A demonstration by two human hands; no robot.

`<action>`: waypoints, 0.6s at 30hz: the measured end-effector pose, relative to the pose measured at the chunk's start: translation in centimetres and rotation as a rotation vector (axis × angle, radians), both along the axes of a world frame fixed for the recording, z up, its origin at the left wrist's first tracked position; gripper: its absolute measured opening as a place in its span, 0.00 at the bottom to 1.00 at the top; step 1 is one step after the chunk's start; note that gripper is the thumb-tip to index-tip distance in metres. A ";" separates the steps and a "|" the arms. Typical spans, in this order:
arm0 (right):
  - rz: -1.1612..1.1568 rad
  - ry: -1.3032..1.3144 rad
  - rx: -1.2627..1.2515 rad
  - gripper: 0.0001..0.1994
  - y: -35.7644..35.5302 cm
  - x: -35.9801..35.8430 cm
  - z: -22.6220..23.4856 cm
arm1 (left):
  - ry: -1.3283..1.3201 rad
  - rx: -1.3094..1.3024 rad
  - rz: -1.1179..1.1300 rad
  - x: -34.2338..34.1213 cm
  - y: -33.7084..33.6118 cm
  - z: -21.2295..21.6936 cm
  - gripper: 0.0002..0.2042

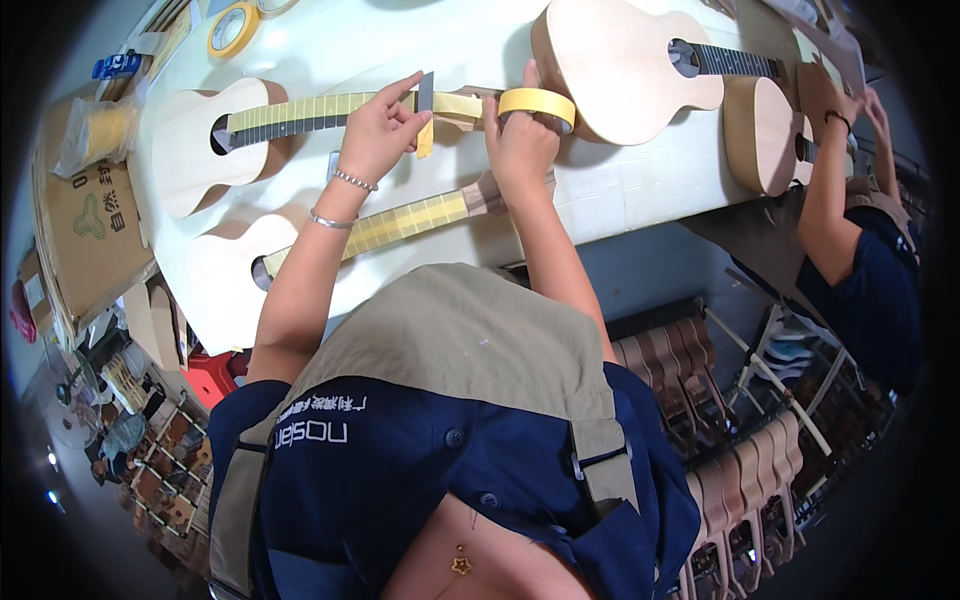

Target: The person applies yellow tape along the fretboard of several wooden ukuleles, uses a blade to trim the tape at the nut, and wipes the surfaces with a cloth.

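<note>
In my left hand [378, 135] a thin flat grey blade [427, 92] is pinched between thumb and fingers. A short strip of yellow tape [426, 140] hangs at its lower end. My right hand [524, 150] grips a roll of yellow masking tape [537, 101], one finger extended past it. Both hands are over the neck end of a pale unfinished ukulele [262, 95], whose dark fretboard is partly covered along its far side by yellow tape. Closer to me lies a second ukulele [225, 262], its fretboard covered with yellow tape and partly hidden behind my left forearm.
A larger pale guitar body [620, 70] and a small guitar [757, 130] lie to the right on the white table [590, 205]. Another tape roll [233, 30] sits at the far left. A co-worker [850, 230] stands at right; racks of wooden necks [740, 480] are below.
</note>
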State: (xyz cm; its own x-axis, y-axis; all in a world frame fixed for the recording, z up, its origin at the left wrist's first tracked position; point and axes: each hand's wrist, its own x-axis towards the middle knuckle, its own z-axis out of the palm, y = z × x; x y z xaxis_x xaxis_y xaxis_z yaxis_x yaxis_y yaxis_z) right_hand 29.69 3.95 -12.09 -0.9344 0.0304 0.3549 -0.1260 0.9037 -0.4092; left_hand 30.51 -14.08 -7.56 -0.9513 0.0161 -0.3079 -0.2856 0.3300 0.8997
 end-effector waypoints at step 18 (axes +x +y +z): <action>0.397 0.001 -1.227 0.09 -3.2 3.7 6.6 | 0.289 -0.348 -0.176 1.6 -1.0 0.1 0.19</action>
State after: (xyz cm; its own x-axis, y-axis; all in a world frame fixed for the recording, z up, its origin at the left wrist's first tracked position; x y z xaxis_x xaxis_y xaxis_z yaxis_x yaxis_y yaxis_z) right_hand 33.40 0.76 -5.46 -0.9542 0.0569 0.2937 -0.2991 -0.1608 -0.9406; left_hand 32.16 -15.05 -7.50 -0.9907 0.1275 -0.0475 0.0466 0.6460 0.7619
